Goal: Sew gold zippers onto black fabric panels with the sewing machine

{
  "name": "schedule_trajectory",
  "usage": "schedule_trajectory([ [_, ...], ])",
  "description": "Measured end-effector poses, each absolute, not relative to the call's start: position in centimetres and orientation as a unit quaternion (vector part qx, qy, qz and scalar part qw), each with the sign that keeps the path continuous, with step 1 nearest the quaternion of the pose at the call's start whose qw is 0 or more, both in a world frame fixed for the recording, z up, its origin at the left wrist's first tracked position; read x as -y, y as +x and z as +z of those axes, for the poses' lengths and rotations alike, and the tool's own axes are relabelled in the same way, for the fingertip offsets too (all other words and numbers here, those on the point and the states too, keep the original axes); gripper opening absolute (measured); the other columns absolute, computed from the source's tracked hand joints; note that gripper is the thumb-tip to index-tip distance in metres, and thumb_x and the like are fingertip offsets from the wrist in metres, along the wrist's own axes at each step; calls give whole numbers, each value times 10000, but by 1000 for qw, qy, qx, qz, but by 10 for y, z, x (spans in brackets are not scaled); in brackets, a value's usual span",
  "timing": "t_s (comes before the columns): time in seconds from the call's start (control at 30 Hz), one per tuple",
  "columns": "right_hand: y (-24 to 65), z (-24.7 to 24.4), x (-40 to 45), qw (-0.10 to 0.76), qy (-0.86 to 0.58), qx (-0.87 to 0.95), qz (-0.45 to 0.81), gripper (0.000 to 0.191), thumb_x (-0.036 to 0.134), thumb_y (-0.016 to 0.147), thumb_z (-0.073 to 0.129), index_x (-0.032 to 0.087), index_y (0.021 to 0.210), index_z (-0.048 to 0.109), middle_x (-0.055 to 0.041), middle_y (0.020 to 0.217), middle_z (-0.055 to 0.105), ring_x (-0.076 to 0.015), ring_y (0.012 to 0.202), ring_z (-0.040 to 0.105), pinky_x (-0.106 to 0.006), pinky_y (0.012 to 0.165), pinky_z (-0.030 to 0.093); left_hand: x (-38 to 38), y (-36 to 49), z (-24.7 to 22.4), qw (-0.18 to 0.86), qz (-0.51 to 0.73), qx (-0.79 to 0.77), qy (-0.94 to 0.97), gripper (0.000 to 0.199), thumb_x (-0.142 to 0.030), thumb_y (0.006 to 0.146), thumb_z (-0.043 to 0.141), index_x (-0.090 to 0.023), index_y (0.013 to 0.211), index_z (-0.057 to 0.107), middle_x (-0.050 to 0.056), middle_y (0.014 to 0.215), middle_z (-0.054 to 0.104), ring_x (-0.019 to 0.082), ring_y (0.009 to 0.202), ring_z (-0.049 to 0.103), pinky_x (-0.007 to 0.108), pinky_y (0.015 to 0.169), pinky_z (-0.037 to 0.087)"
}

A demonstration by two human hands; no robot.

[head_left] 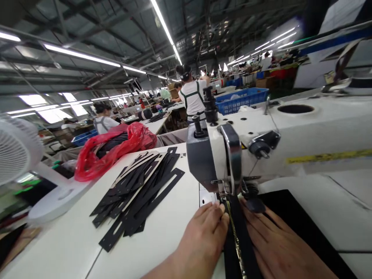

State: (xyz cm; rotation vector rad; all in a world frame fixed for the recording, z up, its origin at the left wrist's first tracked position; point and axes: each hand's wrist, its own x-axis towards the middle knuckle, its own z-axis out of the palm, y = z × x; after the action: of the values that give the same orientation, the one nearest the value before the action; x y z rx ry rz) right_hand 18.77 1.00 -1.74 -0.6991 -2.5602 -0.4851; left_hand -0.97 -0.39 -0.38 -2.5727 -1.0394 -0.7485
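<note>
In the head view, a zipper (234, 234) with gold-coloured metal teeth on black tape runs lengthwise under the presser foot of a white and grey sewing machine (202, 159). My left hand (205, 232) is beside the zipper's left edge, fingers bent and close together at the tape near the foot; the fingertips are partly hidden. On the zipper's right, my right hand (276, 244) lies flat with extended fingers, pressing on the black material. Part of its fingers is covered by a dark machine part. A larger black piece (302, 217) spreads out under and beyond the right hand.
Left of the machine lies a loose pile of black slotted strips (139, 190) on the white table (162, 240). Behind it sit a red plastic bag (116, 147) and a white fan (55, 193). A blue crate (242, 99) and a person (193, 97) are beyond the machine.
</note>
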Motion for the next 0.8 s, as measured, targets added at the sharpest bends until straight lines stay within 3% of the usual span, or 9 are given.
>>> schedule_trajectory([
  [0.17, 192, -17, -13, 209, -243, 927, -193, 561, 171, 771, 430, 99, 1328, 426, -124, 1286, 513, -271, 1175, 486, -430, 881, 492, 3, -8, -2, 137, -263, 359, -885, 264, -77, 929, 338, -53, 1021, 585, 135, 967, 656, 211, 950, 636, 363, 878, 538],
  [0.5, 190, -10, -11, 230, -249, 925, -170, 585, 146, 776, 421, 119, 1359, 386, -114, 1291, 513, -261, 1187, 475, -418, 905, 469, 2, -7, -5, 136, -285, 360, -878, 249, -84, 934, 346, -63, 1007, 583, 139, 951, 653, 209, 952, 631, 371, 871, 545],
  [0.8, 193, -15, -11, 240, -243, 922, -182, 577, 156, 789, 412, 132, 1365, 378, -107, 1208, 583, -242, 1078, 565, -411, 900, 471, 1, -3, -7, 151, -296, 363, -870, 248, -73, 926, 348, -61, 956, 594, 130, 896, 650, 205, 931, 632, 376, 870, 545],
])
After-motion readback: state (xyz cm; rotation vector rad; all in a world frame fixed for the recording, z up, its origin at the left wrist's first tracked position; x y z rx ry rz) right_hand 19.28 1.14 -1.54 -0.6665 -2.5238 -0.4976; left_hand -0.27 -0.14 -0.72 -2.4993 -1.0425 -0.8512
